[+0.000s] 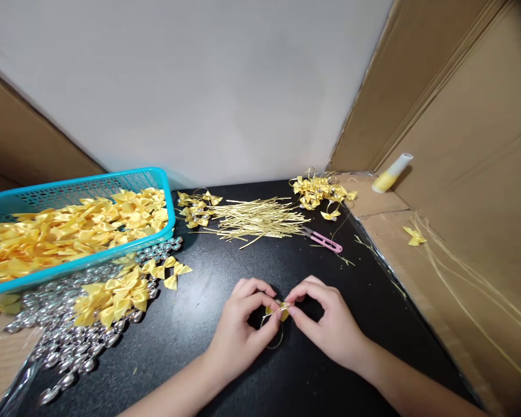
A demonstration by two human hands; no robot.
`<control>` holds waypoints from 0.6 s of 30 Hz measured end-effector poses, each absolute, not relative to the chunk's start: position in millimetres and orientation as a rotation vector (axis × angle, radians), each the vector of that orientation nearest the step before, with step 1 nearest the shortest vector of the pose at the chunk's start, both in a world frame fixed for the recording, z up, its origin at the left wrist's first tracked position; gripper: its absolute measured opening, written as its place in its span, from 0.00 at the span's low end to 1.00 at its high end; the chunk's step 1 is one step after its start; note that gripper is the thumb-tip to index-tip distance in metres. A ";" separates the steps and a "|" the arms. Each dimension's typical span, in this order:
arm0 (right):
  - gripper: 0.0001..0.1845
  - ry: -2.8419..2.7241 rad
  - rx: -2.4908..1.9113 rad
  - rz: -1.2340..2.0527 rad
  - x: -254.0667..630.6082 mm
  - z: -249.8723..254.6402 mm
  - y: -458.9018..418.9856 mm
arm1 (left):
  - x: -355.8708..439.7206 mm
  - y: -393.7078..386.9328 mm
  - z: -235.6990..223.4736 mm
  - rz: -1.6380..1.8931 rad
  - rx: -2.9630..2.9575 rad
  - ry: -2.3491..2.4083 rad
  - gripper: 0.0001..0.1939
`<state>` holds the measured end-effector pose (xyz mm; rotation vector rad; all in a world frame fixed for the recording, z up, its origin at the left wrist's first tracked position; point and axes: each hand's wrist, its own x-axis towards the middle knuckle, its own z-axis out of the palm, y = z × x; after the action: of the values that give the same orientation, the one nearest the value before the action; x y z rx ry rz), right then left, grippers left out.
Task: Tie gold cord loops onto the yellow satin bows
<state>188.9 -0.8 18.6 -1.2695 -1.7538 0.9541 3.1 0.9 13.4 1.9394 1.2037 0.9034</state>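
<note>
Near the front of the black table, my left hand (254,315) and my right hand (325,318) meet over a small yellow ribbon bow (285,316). Both pinch at it with thumb and forefinger, and the fingertips cover much of it. A thin gold cord loop (274,347) hangs below the left fingers. Something short and pale lies across the bow between the two pinches, too small to name. Beyond my hands lies a pile of cut gold twist ties (260,219), with pink thread snips (323,239) at its right end.
A turquoise basket (170,214) of yellow bows stands at left. Silver beads (76,341) and loose bows (117,295) lie before it. Finished-looking looped bows (315,191) sit at the back right, others (195,208) by the basket. A thread cone (391,174) stands on cardboard at right.
</note>
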 end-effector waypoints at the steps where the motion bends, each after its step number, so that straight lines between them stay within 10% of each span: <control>1: 0.06 -1.768 -1.261 0.963 188.5 18.9 -0.7 | 3.2 1.0 13.2 0.900 1.939 1.200 0.05; 18: 0.05 -1.396 -1.308 1.300 191.4 15.3 3.6 | 1.8 3.6 15.8 1.001 1.820 1.117 0.02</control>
<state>191.4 3.6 15.3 -1.3082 -1.3964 1.3002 1.8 3.6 15.8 1.8205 1.1169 1.0010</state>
